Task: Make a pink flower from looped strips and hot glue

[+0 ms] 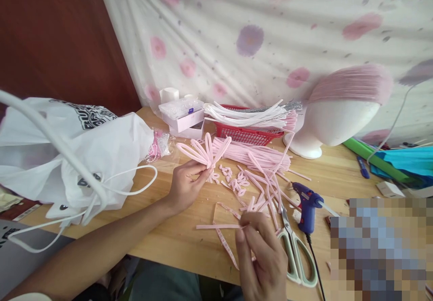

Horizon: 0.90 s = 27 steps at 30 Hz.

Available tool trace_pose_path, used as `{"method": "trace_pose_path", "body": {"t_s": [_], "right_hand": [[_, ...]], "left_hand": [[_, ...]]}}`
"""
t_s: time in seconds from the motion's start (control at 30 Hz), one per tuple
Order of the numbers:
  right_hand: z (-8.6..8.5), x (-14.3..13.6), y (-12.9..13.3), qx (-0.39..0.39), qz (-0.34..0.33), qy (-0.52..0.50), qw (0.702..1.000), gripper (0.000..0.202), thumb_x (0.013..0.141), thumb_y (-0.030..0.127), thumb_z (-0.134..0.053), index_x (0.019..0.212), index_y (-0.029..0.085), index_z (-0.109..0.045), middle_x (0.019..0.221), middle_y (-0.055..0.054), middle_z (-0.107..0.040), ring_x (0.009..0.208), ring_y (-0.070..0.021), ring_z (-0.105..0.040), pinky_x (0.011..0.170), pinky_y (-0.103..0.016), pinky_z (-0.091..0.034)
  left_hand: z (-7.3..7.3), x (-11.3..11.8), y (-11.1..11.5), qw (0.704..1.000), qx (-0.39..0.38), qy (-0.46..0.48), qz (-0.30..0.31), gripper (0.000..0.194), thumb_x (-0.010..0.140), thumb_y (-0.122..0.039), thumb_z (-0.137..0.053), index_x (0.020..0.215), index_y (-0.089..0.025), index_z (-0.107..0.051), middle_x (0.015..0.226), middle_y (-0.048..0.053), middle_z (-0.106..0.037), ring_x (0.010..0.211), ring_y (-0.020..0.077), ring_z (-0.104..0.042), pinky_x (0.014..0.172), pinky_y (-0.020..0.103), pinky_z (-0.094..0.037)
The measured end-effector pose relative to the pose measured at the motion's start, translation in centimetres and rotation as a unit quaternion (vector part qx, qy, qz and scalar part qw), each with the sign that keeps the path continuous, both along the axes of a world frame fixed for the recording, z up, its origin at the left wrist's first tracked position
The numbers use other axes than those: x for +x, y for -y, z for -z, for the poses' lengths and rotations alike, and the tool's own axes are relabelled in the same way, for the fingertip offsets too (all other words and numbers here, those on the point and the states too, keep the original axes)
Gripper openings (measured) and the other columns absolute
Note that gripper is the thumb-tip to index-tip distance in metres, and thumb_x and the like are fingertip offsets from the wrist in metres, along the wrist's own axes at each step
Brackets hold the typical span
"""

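Observation:
Pinched between the fingertips of my left hand (187, 183) is a pink pipe-cleaner flower (207, 153), its several long loops fanning upward. My right hand (264, 258), low and nearer the table's front, grips a straight pink pipe cleaner (216, 226) that points left; other short pink ends show just above its knuckles. Small twisted pink pipe-cleaner pieces (238, 183) lie on the table between the hands. Beneath the held strip runs a pink measuring tape (226, 247). Scissors (293, 247) with pale green handles rest beside my right hand.
A blue glue gun (307, 208) stands right of the scissors, its black cord trailing forward. Behind are a pink pipe-cleaner bundle (250, 152), a red basket (246, 134), boxes (187, 120) and a white foam head (341, 116). White bags (115, 143) and a cable (135, 193) lie left.

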State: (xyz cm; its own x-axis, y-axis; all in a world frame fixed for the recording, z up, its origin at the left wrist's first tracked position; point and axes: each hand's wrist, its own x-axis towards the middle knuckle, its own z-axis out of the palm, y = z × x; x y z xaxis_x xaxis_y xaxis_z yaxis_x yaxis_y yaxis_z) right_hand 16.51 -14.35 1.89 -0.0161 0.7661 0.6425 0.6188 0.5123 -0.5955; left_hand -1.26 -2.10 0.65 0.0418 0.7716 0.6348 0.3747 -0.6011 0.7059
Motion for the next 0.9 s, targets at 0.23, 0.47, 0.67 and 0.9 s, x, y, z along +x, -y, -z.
{"method": "trace_pose_path", "body": {"t_s": [0.23,0.47,0.67,0.9], "right_hand": [[0.3,0.8,0.5,-0.093,0.033,-0.105,0.99,0.037,0.098,0.023,-0.052,0.061,0.022,-0.049,0.047,0.006,-0.041,0.039,-0.0103,-0.043,0.04,-0.024,-0.032],[1.6,-0.3,-3.1,-0.088,0.152,0.122,0.977,0.032,0.091,0.04,-0.062,0.113,0.018,-0.067,0.087,-0.005,-0.068,0.046,-0.0122,-0.054,0.048,-0.027,-0.041],[0.5,-3.5,-7.0,-0.168,0.099,0.12,0.973,0.017,0.086,0.024,-0.067,0.102,0.02,-0.07,0.064,0.003,-0.063,0.05,-0.0149,-0.055,0.053,-0.026,-0.032],[1.3,-4.6,-8.3,-0.138,0.107,0.079,0.981,0.02,0.09,0.016,-0.057,0.072,0.019,-0.066,0.063,-0.001,-0.065,0.054,-0.0144,-0.053,0.056,-0.025,-0.028]], "left_hand": [[0.0,0.0,-0.1,1.0,0.002,-0.007,-0.007,0.02,0.09,-0.019,-0.064,0.074,-0.016,-0.076,0.077,0.005,-0.075,0.07,0.0151,-0.067,0.07,0.025,-0.054],[-0.4,0.1,0.4,1.0,0.006,-0.004,0.004,0.019,0.091,-0.019,-0.064,0.075,-0.017,-0.076,0.077,0.004,-0.076,0.071,0.0151,-0.067,0.069,0.024,-0.053],[-0.8,0.2,1.1,1.0,0.007,-0.016,0.02,0.021,0.091,-0.017,-0.064,0.075,-0.017,-0.076,0.079,0.004,-0.078,0.072,0.0154,-0.07,0.071,0.024,-0.055],[-0.4,0.6,1.2,0.999,0.018,-0.009,0.026,0.014,0.088,-0.014,-0.068,0.08,-0.018,-0.079,0.082,0.004,-0.079,0.07,0.0152,-0.07,0.071,0.024,-0.056]]}}
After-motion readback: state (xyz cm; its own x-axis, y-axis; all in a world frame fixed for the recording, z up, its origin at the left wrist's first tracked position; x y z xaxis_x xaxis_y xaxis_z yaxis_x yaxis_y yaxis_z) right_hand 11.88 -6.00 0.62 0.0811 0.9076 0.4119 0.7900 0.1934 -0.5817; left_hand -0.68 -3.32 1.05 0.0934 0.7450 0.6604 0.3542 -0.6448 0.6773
